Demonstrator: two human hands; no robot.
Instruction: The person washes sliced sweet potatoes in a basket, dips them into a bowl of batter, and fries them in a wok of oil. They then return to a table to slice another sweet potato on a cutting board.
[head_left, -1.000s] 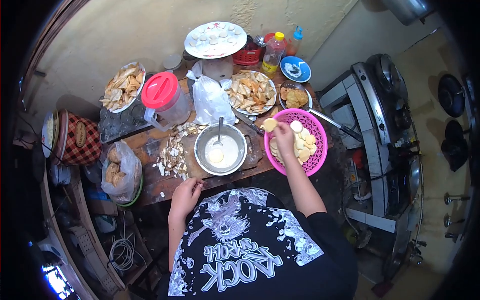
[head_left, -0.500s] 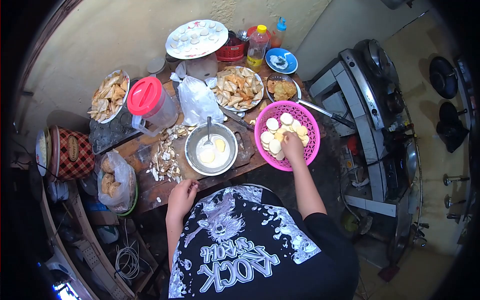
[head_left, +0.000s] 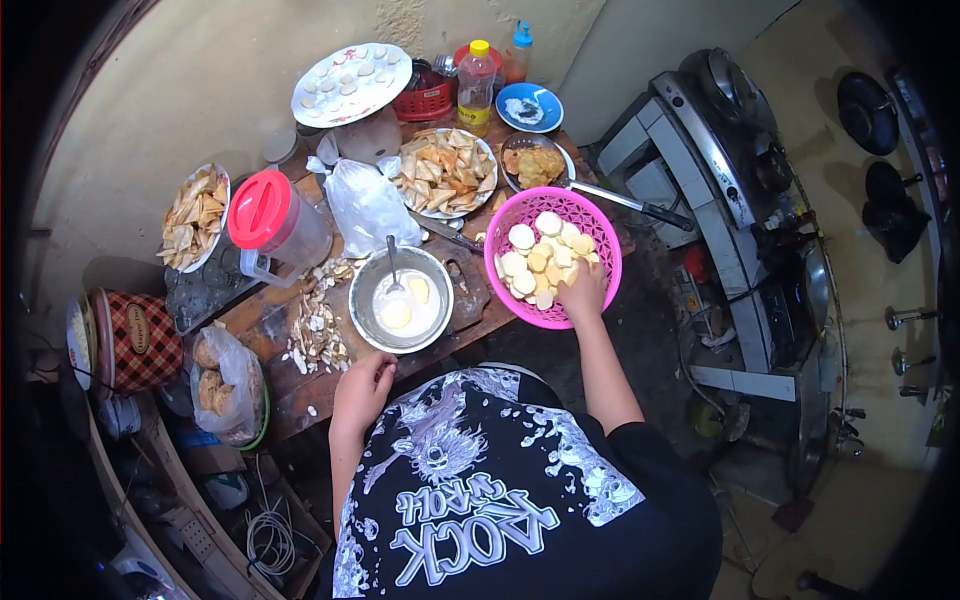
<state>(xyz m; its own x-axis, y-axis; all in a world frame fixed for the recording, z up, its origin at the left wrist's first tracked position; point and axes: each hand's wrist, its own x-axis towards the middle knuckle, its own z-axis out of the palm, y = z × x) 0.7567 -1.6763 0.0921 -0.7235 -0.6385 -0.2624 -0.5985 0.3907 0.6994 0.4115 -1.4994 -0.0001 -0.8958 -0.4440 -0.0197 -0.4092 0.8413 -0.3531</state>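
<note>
My right hand (head_left: 582, 290) reaches into the pink basket (head_left: 612, 232), its fingers among the pale round slices (head_left: 545, 262); the fingertips are hidden, so a grip on a slice cannot be made out. My left hand (head_left: 366, 388) rests at the table's front edge, fingers curled, just below the metal bowl (head_left: 357, 318). That bowl holds white batter with a spoon (head_left: 392, 265) standing in it and two yellowish slices (head_left: 396, 314). Brown and white peelings (head_left: 317, 325) lie left of the bowl. Behind the bowl, a knife (head_left: 450, 233) lies beside a white plastic bag (head_left: 368, 208).
Plates of folded triangles (head_left: 445, 172) stand at the back and left. Near them are a red-lidded pitcher (head_left: 285, 225), an oil bottle (head_left: 476, 90), a blue bowl (head_left: 553, 106) and a skimmer (head_left: 630, 203) holding fried food. A stove (head_left: 735, 180) stands at right.
The view has shifted, so the table items appear further left. My right hand is still in the basket, now nearer its right front side, and several slices lie differently. My left hand stays by the edge.
</note>
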